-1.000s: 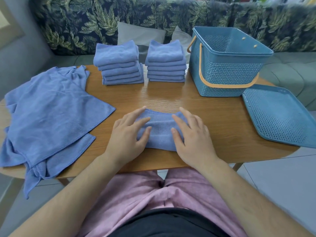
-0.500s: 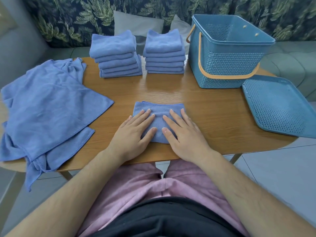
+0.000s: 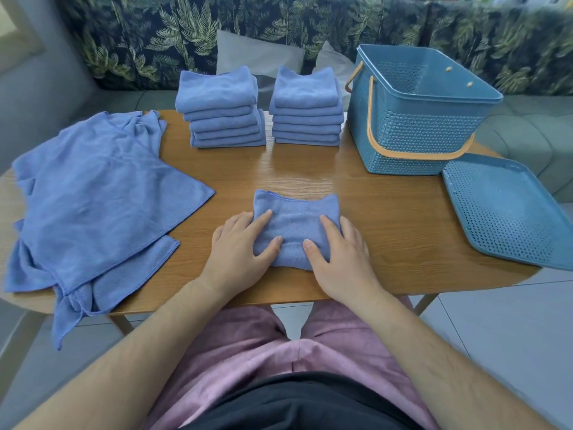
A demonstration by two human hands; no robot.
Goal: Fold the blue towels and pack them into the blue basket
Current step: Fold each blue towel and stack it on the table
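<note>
A small folded blue towel (image 3: 294, 217) lies on the wooden table (image 3: 387, 212) right in front of me. My left hand (image 3: 238, 252) grips its left edge, fingers on top and thumb at the near side. My right hand (image 3: 341, 256) holds the right edge in the same way. Two stacks of folded blue towels stand at the back, the left stack (image 3: 221, 108) and the right stack (image 3: 307, 108). Unfolded blue towels (image 3: 93, 193) lie in a heap on the left. The blue basket (image 3: 415, 110) with an orange handle stands at the back right, with nothing seen inside.
The basket's perforated blue lid (image 3: 505, 209) lies flat at the table's right edge, partly overhanging. A leaf-patterned sofa with grey cushions (image 3: 257, 54) runs behind the table. Tiled floor shows to the right and below.
My hands have slid apart from the towel's middle to its left and right sides, and the fingers now curl round its edges. The towel stays in place.
</note>
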